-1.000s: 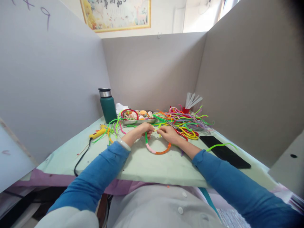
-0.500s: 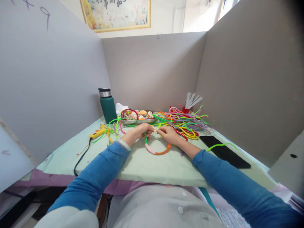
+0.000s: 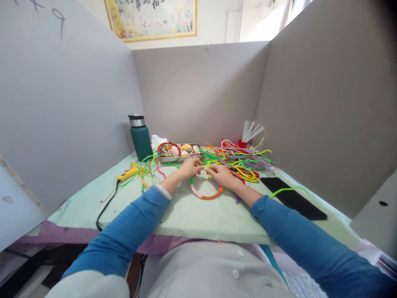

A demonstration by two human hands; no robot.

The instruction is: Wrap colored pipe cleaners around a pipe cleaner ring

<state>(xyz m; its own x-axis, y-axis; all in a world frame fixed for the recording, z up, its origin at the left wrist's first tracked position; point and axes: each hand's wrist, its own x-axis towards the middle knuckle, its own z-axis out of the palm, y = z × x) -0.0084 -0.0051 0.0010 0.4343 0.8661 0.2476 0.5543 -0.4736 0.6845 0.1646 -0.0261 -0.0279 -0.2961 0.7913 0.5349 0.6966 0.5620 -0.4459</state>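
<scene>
Pinching the two upper ends of a multicoloured pipe-cleaner ring [image 3: 206,193], the left hand [image 3: 191,167] and right hand [image 3: 219,174] hold it just above the surface [image 3: 186,215]. A loose pinch risks the springy ends slipping apart into the pipe-cleaner pile [image 3: 242,159].

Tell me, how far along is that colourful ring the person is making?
Most of the ring already looks formed: a curve of green, pink and orange sections rests on the table. In hand is the top, where the left hand and right hand pinch its two ends close together. Whether they are joined is hidden by the fingers. Plenty of loose pipe cleaners lie unused behind.
</scene>
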